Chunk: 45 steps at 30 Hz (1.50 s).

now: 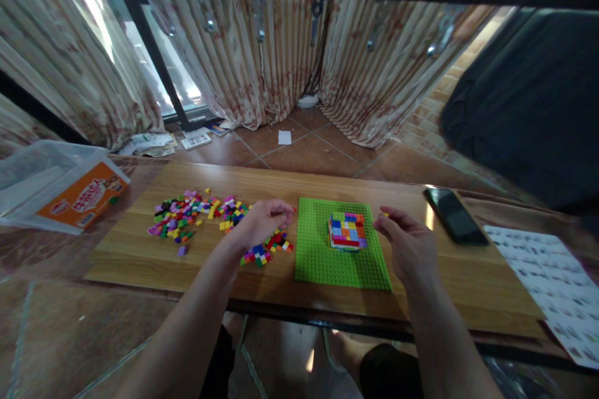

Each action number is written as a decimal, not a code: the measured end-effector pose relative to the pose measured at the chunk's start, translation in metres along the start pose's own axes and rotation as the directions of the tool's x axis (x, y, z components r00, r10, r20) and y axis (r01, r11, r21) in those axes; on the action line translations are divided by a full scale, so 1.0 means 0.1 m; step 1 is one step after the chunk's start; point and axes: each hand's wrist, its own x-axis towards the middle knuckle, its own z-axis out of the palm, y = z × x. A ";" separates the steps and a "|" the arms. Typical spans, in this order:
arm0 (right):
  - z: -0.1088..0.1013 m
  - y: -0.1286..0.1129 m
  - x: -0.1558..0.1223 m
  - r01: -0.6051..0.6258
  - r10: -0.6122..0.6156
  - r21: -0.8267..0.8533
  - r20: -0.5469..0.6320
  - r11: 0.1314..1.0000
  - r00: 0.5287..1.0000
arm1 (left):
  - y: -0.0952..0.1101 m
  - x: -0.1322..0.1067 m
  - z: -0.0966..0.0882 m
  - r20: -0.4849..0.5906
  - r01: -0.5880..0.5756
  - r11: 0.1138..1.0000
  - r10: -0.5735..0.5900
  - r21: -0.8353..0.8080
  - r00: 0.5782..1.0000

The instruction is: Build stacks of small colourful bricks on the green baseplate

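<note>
A block build of many-coloured toy bricks [347,230] stands on a green studded baseplate [313,262], right of its middle. My right hand [412,246] is at the plate's right edge, thumb and fingers pinched on a small yellow brick [384,214]. Over the right end of the loose brick pile [180,215], close to the plate's left edge, my left hand [262,224] has its fingers curled together. A speck of red shows by its fingertips; whether it is held I cannot make out. The left hand hides part of the pile.
A clear plastic tub [51,181] with an orange label stands at the table's left end. To the right lie a black phone [456,216] and a printed sheet [547,280]. Curtains [262,68] hang behind the wooden table [135,255].
</note>
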 end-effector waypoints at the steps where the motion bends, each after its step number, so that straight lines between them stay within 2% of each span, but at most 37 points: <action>1: -0.01 0.00 0.00 0.001 -0.001 -0.041 0.003 0.999 1.000 | 0.01 0.01 0.02 0.001 0.005 1.000 -0.005 -0.013 1.000; 5: -0.03 0.00 -0.01 -0.002 0.006 -0.165 0.025 0.986 1.000 | 0.06 0.01 0.08 -0.016 0.017 0.996 -0.018 -0.084 1.000; 12: -0.06 0.00 -0.01 0.039 -0.020 -0.214 0.090 0.976 0.996 | 0.13 0.00 0.15 0.003 0.000 0.996 0.000 -0.087 1.000; 19: -0.09 0.00 -0.03 0.101 -0.061 -0.379 0.116 0.920 0.991 | 0.12 0.00 0.12 -0.023 -0.053 0.998 0.054 0.039 0.998; 25: -0.01 -0.03 -0.08 0.115 -0.055 -0.402 0.157 0.908 0.986 | 0.11 0.00 0.12 -0.005 -0.065 0.994 0.065 0.089 0.998; 31: 0.06 -0.09 -0.14 0.174 -0.118 -0.614 0.130 0.770 0.984 | 0.05 0.01 0.11 0.013 -0.109 0.984 0.108 0.139 0.994; 37: 0.10 -0.09 -0.17 0.249 -0.206 -0.686 0.146 0.683 0.968 | 0.01 0.02 0.09 0.003 -0.160 0.973 0.161 0.166 0.987; 41: 0.11 -0.07 -0.17 0.263 -0.198 -0.668 0.173 0.697 0.965 | 0.01 0.02 0.09 -0.014 -0.179 0.969 0.184 0.169 0.983; 45: 0.13 -0.09 -0.17 0.204 -0.144 -0.630 0.146 0.749 0.979 | 0.04 0.01 0.09 -0.016 -0.183 0.974 0.187 0.137 0.982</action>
